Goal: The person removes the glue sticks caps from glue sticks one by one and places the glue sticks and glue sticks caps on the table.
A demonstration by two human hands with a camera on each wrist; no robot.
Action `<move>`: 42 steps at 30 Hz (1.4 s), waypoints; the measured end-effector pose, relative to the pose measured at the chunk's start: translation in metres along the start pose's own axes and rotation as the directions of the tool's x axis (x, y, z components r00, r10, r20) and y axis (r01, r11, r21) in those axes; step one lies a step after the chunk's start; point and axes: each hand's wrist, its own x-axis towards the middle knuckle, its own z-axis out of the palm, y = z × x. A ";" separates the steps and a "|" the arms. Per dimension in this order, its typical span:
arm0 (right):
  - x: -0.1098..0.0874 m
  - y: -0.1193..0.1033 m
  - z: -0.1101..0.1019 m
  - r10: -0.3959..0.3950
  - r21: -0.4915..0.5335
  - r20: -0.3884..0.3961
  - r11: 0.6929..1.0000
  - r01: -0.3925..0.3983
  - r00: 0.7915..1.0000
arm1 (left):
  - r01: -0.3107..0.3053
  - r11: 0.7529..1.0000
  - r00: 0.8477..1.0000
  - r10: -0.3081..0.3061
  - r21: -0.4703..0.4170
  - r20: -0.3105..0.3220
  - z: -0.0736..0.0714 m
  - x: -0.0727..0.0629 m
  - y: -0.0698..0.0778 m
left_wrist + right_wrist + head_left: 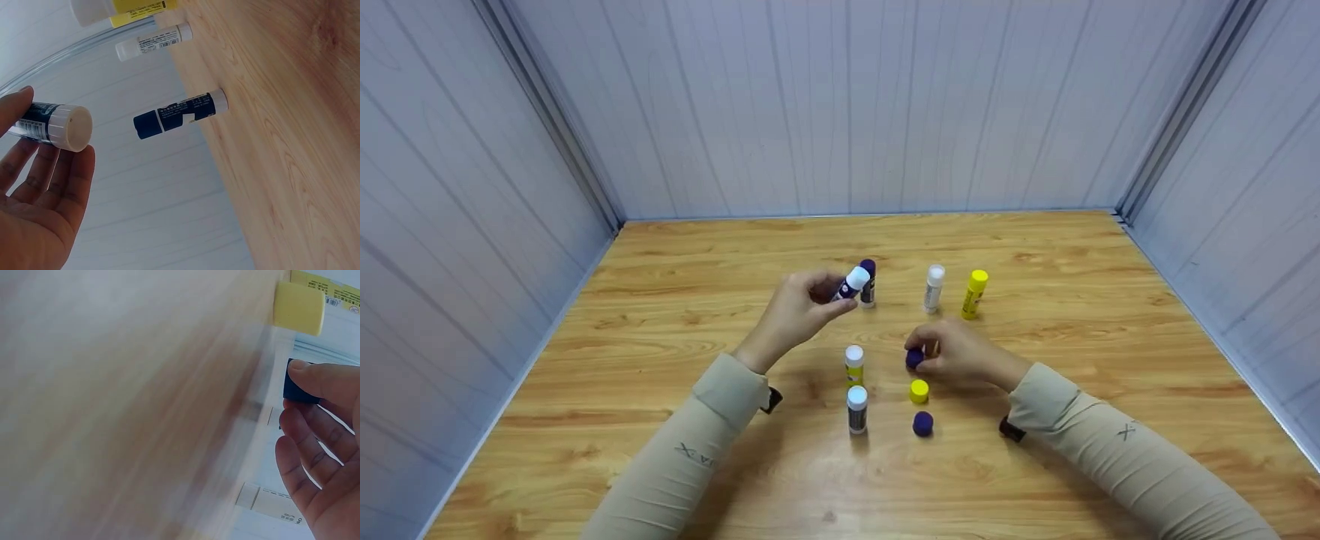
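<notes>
My left hand (802, 311) is raised over the table and grips a glue stick (852, 282) with a dark blue label, tilted, its white end towards the upper right. In the left wrist view the same glue stick (40, 121) lies between thumb and fingers, and its round white end faces the camera. Lower on the right, my right hand (960, 352) pinches a dark blue cap (914, 358) between thumb and forefinger, close over the table. The right wrist view shows that blue cap (298, 385) partly covered by the thumb. A yellow cap (919, 391) and another dark blue cap (923, 424) are nearby.
At the back stand a blue-capped glue stick (868, 283), a white one (934, 289) and a yellow one (974, 294). Nearer are two white-topped sticks, one yellow-labelled (854, 365), one dark-labelled (857, 410). Panel walls (847, 112) bound the wooden table (660, 360).
</notes>
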 end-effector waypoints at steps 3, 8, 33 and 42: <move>0.001 0.000 0.000 0.007 0.002 0.012 1.000 -0.007 1.000 | 0.007 1.000 1.000 -0.007 0.017 -0.004 0.001 0.000 -0.001; 0.001 -0.001 0.000 0.038 0.005 0.038 0.999 -0.038 0.999 | 0.032 0.999 0.999 -0.032 0.026 0.003 0.003 0.000 -0.002; 0.007 -0.001 0.003 0.164 -0.002 0.109 0.986 -0.165 0.980 | 0.243 0.968 0.961 -0.232 -0.057 0.153 0.016 0.003 -0.029; 0.008 -0.003 0.001 0.157 -0.007 0.109 0.987 -0.157 0.982 | 0.249 0.968 0.926 -0.244 0.020 0.287 0.023 0.005 -0.038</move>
